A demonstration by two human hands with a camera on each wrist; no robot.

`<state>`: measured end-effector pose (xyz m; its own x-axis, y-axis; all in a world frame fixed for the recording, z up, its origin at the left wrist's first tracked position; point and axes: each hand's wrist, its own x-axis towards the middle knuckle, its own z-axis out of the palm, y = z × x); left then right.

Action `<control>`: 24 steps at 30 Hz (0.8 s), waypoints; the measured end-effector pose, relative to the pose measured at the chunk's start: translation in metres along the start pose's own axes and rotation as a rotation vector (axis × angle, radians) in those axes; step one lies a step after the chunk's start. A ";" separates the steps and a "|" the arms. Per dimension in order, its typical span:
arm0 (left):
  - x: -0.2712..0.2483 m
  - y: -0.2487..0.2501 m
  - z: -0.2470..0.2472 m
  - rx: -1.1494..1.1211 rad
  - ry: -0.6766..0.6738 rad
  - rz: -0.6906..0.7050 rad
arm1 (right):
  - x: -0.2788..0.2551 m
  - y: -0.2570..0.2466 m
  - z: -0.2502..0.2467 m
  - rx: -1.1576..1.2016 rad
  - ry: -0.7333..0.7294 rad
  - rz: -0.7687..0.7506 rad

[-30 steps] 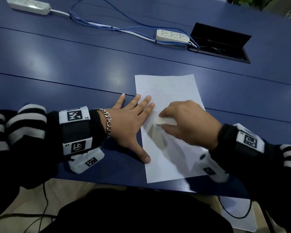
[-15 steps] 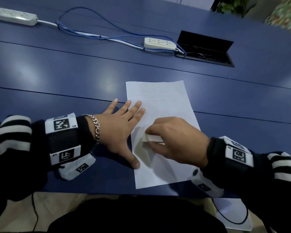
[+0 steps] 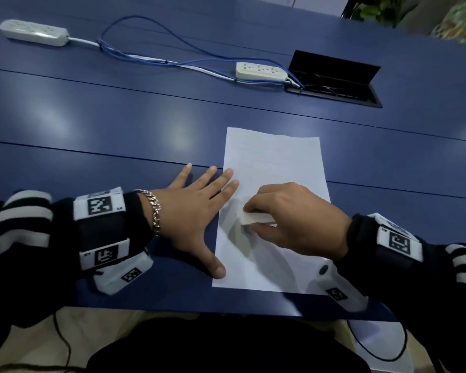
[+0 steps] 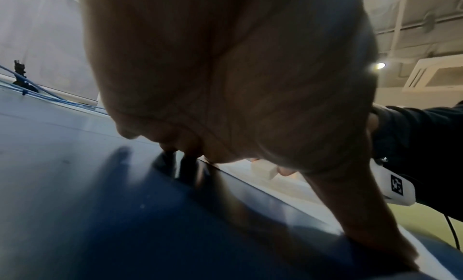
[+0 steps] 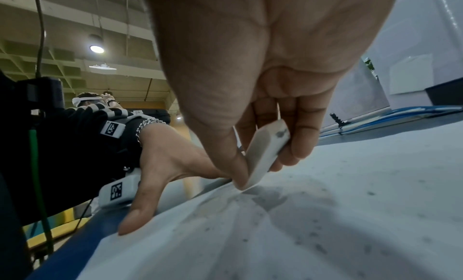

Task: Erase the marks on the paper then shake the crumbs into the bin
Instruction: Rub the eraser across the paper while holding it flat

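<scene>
The right hand (image 3: pixel 299 219) pinches a white eraser (image 3: pixel 256 218) between thumb and fingers, its lower edge on the left part of the paper (image 3: pixel 277 162). The sheet's long axis runs away from the person. The left hand (image 3: pixel 191 211) lies flat, fingertips and thumb pinning the sheet's left edge. No bin shows.

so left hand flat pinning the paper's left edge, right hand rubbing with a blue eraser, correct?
Not quite: the eraser is white, not blue, as the right wrist view shows, with a grey smudge on its end. The rest holds: the left hand lies flat with fingers and thumb on the left edge of the paper, and the right hand pinches the eraser against the sheet.
</scene>
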<state>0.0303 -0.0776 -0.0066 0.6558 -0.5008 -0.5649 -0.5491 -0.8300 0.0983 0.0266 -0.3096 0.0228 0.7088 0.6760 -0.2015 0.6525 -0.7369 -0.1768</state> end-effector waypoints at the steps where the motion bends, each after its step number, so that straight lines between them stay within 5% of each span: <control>1: 0.001 0.000 0.001 -0.004 0.003 -0.007 | 0.005 -0.001 0.000 0.003 -0.006 -0.026; 6: 0.002 -0.001 0.004 -0.023 0.013 -0.038 | 0.025 0.005 -0.003 -0.015 0.081 0.028; 12: 0.002 0.000 0.005 -0.023 0.039 -0.053 | 0.008 -0.018 0.005 0.074 -0.077 -0.237; 17: 0.002 0.000 0.003 -0.022 0.009 -0.070 | 0.024 -0.007 -0.001 0.018 0.066 -0.138; 21: 0.002 0.001 0.002 -0.020 -0.009 -0.082 | 0.007 -0.030 0.011 0.095 -0.082 -0.312; 24: 0.002 0.001 0.001 -0.026 -0.016 -0.086 | 0.019 -0.016 0.003 0.083 0.047 -0.221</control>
<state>0.0304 -0.0790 -0.0087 0.6915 -0.4233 -0.5853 -0.4770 -0.8761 0.0701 0.0286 -0.2848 0.0190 0.5640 0.8191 -0.1045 0.7704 -0.5675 -0.2906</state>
